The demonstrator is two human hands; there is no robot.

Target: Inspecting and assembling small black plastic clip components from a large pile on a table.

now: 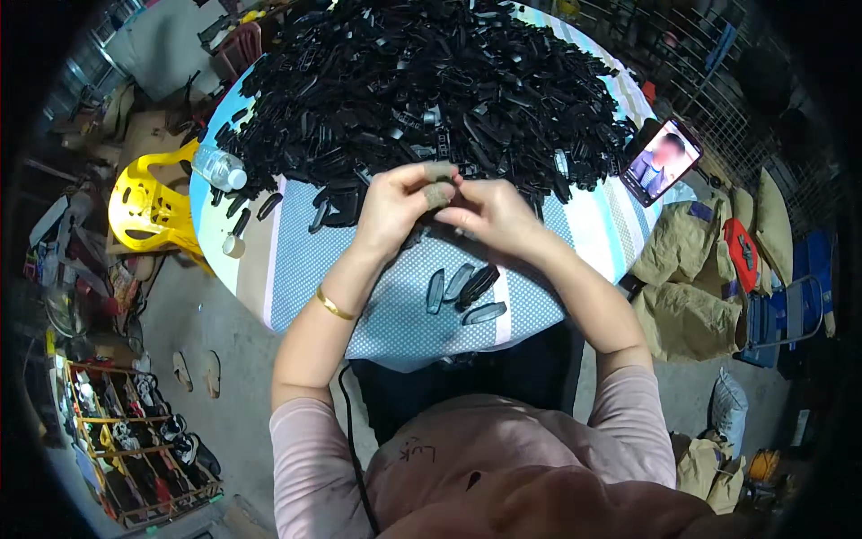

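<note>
My left hand and my right hand meet at the near edge of a heap of small black plastic parts. Both have their fingers closed in a pinch, fingertips together. What lies between them is mostly hidden; only something dark shows under the fingers. Greyish-brown wrapping covers two fingers of my left hand, and a gold bracelet circles that wrist. Closer to me on the patterned tablecloth lie several separate long oval parts, some dark grey and some black.
A phone leans at the table's right edge with its screen lit. At the left edge are a clear plastic bottle and a small white cap. A yellow stool stands to the left, brown sacks to the right.
</note>
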